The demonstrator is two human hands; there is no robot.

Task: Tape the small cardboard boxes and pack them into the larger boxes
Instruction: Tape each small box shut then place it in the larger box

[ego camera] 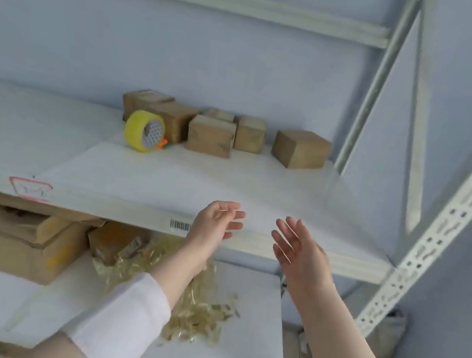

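On the lower shelf at the left sat open larger boxes (24,241), with a heap of crumpled clear tape scraps (199,306) lying to their right. On the upper shelf (101,201), a yellow tape roll (144,131) leaned at the far side, touching a cluster of small cardboard boxes (210,139). Near the shelf's front edge, the left hand (215,222) hovered with fingers loosely bent, holding nothing. The right hand (297,250) hovered just beside it, fingers straight and spread, also empty. One lone small box (301,149) stood apart, far right.
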